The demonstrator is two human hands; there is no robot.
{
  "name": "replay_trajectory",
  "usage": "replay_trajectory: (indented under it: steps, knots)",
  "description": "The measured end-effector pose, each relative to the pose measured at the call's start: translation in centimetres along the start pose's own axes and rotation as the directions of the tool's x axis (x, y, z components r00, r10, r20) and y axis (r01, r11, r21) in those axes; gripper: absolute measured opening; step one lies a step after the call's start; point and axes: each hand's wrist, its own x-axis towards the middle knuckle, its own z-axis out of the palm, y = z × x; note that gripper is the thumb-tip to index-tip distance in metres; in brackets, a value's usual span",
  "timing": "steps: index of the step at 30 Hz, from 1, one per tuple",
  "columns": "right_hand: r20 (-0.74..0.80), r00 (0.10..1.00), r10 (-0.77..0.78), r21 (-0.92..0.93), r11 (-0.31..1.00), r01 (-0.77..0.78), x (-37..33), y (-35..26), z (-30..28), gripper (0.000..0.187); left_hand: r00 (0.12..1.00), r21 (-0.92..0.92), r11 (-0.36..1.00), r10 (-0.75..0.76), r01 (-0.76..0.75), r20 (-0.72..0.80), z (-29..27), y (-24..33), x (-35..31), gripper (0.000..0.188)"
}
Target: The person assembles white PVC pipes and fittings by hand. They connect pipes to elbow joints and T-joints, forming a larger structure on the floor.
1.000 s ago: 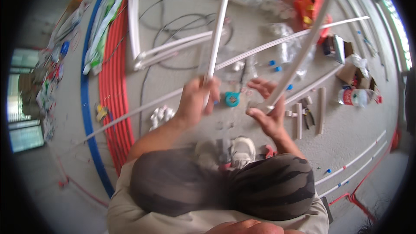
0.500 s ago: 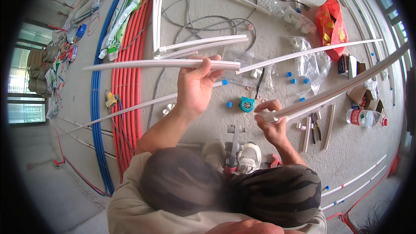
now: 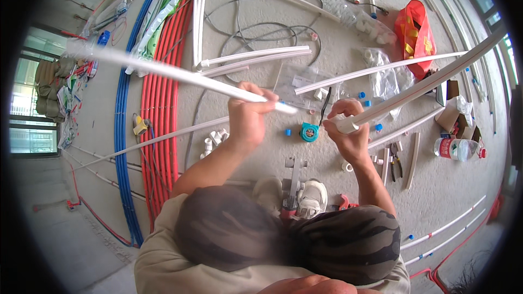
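My left hand (image 3: pixel 246 122) is closed around a white plastic pipe (image 3: pixel 180 74) near its blurred right end; the rest of it slants up to the far left. Held in my right hand (image 3: pixel 350 140) is a second white pipe (image 3: pixel 430 84) with a red stripe, rising to the upper right. A white collar-like fitting (image 3: pixel 347 125) sits at its near end, between my fingers. The two pipe ends face each other, apart. Below the gap, a teal tape measure (image 3: pixel 309 132) with a black strap lies on the floor.
A pipe welding iron (image 3: pixel 295 179) stands between my shoes, with a red cutter (image 3: pixel 346 202) nearby. Red pipes (image 3: pixel 160 103) and blue pipes (image 3: pixel 126 109) run along the left. Pliers (image 3: pixel 396 160), a bottle (image 3: pixel 457 149), a red bag (image 3: pixel 415 35) and white pipes (image 3: pixel 376 72) lie right.
The left pipe has tilted, its right end dropping and its left end rising. My right hand has moved slightly up, lifting its pipe's near end and uncovering another pipe on the floor.
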Motion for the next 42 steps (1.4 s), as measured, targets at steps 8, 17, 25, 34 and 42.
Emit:
replay_trajectory:
  steps: [8, 17, 25, 34, 42]
  knots:
    - [-0.108, 0.993, 0.041, -0.035, 0.998, -0.045, 0.9, -0.3, -4.9, 0.051, 0.97, 0.74, 0.671, -0.204, 0.041, 0.13, -3.8, 3.2, 2.5, 0.016]
    - [-0.376, 0.927, -0.005, 0.352, 0.924, 0.148, 3.5, -1.7, -11.7, 0.085, 0.881, 0.937, -0.017, -0.346, -0.348, 0.322, -12.4, 3.2, 0.6, 0.034]
    - [-0.254, 0.958, 0.136, 0.417, 0.909, -0.018, 1.1, -0.6, -7.2, 0.043, 0.855, 0.924, -0.164, -0.46, -0.346, 0.239, -11.5, 4.8, 2.5, 0.028]
    - [0.005, 0.961, 0.275, 0.441, 0.862, -0.249, -2.6, -0.9, 0.4, 0.052, 0.735, 0.751, 0.295, -0.185, -0.591, 0.652, 2.8, 1.0, -3.4, 0.038]
    - [0.07, 0.803, 0.592, -0.19, 0.798, -0.572, -2.1, 0.0, -6.8, 0.043, 0.65, 0.661, 0.135, -0.117, -0.738, 0.751, 0.0, 6.9, -2.1, 0.033]
